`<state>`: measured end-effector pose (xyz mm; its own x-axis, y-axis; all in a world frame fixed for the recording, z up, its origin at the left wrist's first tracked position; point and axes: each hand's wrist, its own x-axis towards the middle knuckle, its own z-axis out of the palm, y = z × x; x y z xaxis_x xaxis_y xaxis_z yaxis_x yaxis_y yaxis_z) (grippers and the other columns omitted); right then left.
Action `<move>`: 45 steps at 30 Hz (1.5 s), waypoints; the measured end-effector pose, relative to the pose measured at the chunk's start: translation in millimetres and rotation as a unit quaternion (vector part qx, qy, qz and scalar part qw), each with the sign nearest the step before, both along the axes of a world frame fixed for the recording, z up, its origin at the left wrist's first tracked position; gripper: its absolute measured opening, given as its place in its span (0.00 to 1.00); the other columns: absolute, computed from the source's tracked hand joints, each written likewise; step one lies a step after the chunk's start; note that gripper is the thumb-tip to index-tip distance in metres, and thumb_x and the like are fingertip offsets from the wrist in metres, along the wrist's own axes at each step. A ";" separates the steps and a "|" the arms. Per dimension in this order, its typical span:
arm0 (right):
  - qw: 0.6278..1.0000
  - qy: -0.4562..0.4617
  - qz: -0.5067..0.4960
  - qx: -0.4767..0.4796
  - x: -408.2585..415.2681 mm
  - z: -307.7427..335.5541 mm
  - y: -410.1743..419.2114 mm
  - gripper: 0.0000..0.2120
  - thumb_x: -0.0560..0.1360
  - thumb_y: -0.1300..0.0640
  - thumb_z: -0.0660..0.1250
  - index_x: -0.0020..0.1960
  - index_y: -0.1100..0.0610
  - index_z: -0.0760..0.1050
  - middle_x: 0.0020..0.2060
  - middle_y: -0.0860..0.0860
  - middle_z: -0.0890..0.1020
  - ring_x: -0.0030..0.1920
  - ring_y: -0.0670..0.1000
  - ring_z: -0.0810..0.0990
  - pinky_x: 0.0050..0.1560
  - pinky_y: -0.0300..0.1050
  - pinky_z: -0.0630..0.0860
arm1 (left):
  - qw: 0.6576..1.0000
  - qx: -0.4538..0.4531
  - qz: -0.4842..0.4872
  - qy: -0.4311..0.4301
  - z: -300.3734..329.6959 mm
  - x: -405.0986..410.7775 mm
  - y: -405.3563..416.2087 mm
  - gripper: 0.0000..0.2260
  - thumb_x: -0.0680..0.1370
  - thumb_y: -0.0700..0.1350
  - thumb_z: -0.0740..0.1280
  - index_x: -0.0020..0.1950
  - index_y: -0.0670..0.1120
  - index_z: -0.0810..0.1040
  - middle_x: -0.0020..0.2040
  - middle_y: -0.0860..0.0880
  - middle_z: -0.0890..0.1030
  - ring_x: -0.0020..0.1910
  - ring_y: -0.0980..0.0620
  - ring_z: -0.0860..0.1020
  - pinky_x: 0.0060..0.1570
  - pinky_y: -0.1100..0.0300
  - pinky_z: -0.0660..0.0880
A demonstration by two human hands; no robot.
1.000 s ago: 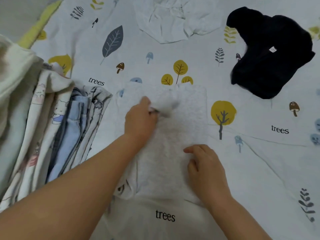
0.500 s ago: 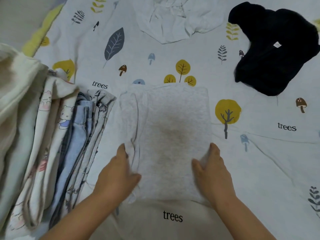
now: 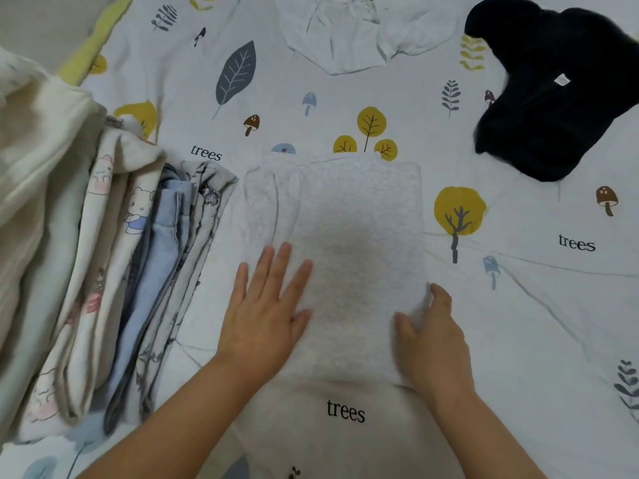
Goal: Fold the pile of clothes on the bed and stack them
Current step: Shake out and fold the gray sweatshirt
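Observation:
A white fleecy garment (image 3: 352, 229) lies folded into a rectangle on the bed in front of me. My left hand (image 3: 266, 305) lies flat on its near left part, fingers straight and spread. At the garment's near right edge my right hand (image 3: 432, 337) holds the cloth, thumb on top and fingers against the side. A leaning stack of folded clothes (image 3: 103, 264) sits to the left: cream, cartoon-print, light blue and grey-patterned pieces. A black garment (image 3: 553, 95) lies unfolded at the far right, and a crumpled white garment (image 3: 359, 32) at the far middle.
The bed sheet (image 3: 518, 340) is white with printed leaves, yellow trees, mushrooms and the word "trees". A yellow-green edge of the bed (image 3: 93, 46) shows at the far left, with grey floor beyond it.
My left hand let go of the garment's middle, drew back to the near left and now lies flat on it. My right hand shifted to the near right edge. The garment is smoother.

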<state>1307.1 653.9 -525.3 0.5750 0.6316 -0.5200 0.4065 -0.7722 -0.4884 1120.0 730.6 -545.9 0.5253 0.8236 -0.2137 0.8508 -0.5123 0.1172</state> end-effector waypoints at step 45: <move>0.942 -0.211 0.260 0.013 51.2 -46.2 121.0 0.28 0.81 0.44 0.47 0.77 0.46 0.41 0.76 0.49 0.39 0.76 0.56 0.40 0.73 0.56 0.46 | 0.983 -0.047 0.176 -0.033 -26.5 50.4 120.1 0.25 0.80 0.59 0.48 0.75 0.61 0.45 0.77 0.48 0.39 0.75 0.38 0.39 0.70 0.40 0.40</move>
